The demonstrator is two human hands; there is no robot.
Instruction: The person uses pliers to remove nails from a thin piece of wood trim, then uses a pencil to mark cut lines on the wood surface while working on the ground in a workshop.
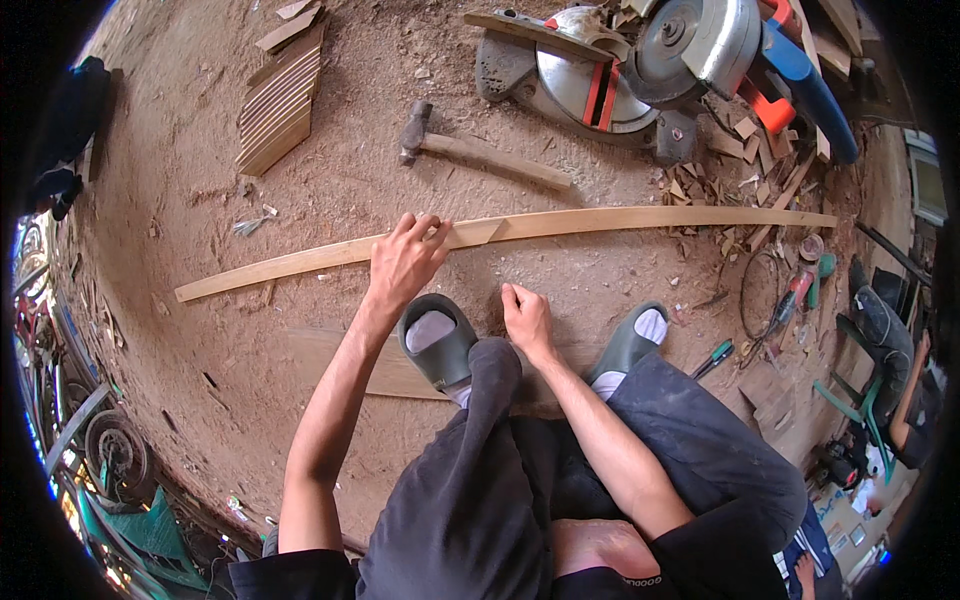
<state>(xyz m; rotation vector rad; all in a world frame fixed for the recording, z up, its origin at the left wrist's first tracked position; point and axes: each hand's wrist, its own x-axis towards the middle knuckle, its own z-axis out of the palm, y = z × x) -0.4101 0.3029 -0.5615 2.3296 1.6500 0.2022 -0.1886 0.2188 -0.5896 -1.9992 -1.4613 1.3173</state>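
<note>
A long, narrow wooden strip (620, 219) lies across the dirt floor in front of my feet, looking bowed in this wide view. My left hand (408, 262) is closed over it left of its middle, fingers curled across the far edge. Just right of those fingers, a short slat with a slanted end (478, 233) lies on the strip. My right hand (527, 320) is a loose fist between my feet, thumb against the fingers; whether anything small is inside is hidden. Beyond the strip rests a hammer (490, 160) with a wooden handle.
At the far right stands a mitre saw (600, 80) with wood offcuts (755, 145) around it. Stacked slanted slats (283, 115) lie far left. A board (400, 378) is under my left slipper. A screwdriver (714, 358) and a corded power tool (797, 290) lie right.
</note>
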